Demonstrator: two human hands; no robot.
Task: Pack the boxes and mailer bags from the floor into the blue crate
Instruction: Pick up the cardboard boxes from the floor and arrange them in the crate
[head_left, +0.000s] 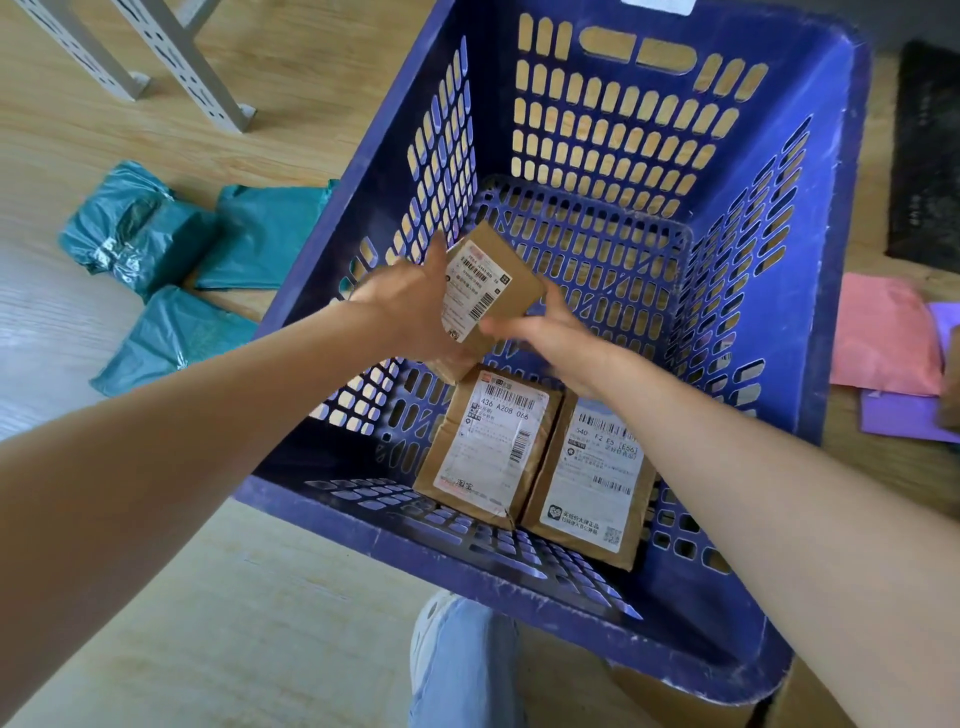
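Looked down into crate (810, 260) on floor (270, 597). Saw left hand (410, 306) and right hand (545, 338) both reaching inside crate, gripping first box (498, 280) between them: left fingers curled round its left side, right fingers pinching its lower right corner. Held it tilted, label up, over middle of crate, above the bottom. Could not tell whether its lower end touched anything in crate.

Found second box (488, 447) and third box (592, 478) lying on crate bottom against near wall, side by side, touching, labels up.

Counted three teal bags (265, 234) on floor left of crate, overlapping, nearest one right at crate wall. Spotted pink bag (883, 332) and purple bag (904, 415) on floor right of crate, touching each other. Noted black mat (930, 156) right of crate's far corner, grey perforated legs (197, 67) off crate's far left, and denim knee (457, 660) just beside crate's near wall.
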